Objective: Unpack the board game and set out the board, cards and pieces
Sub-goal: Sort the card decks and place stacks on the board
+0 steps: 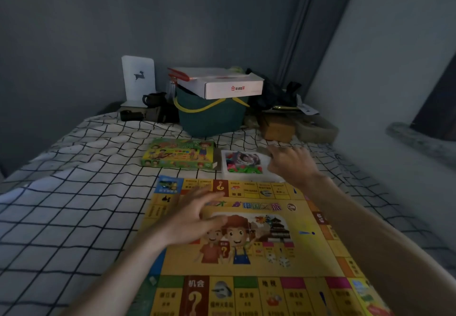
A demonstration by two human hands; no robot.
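Board (246, 236) lies unfolded and flat on the bed (74, 192), filling the 6 o'clock half of the view: yellow printed card, glossy-looking, square spaces round the edge, cartoon figures at centre.

White tray (244, 164) of pieces sits just past the board's far edge at 12 o'clock. It looks like thin moulded plastic or foam holding small green and pink bits plus a printed sheet or card; too blurred to tell which. Game box (179, 156) lies at the tray's 9 o'clock, just beside it: green and yellow cardboard, flat, rectangular.

Left hand (195, 219) hovers over or rests on the board's left-centre, fingers straight and spread, holding nothing. Right hand (290, 162) reaches to the tray's right edge, fingers loosely curled; cannot tell whether it grips the tray yet.

Judgement: step in hand is emptying the tray. Advice: steady the board with the flat left palm, since the bedding is soft and creased; lift the tray level by its rim, as the small pieces would scatter and roll into the checked folds.

Farther off at 12 o'clock: teal basket (212, 115) topped by a white carton (222, 82).
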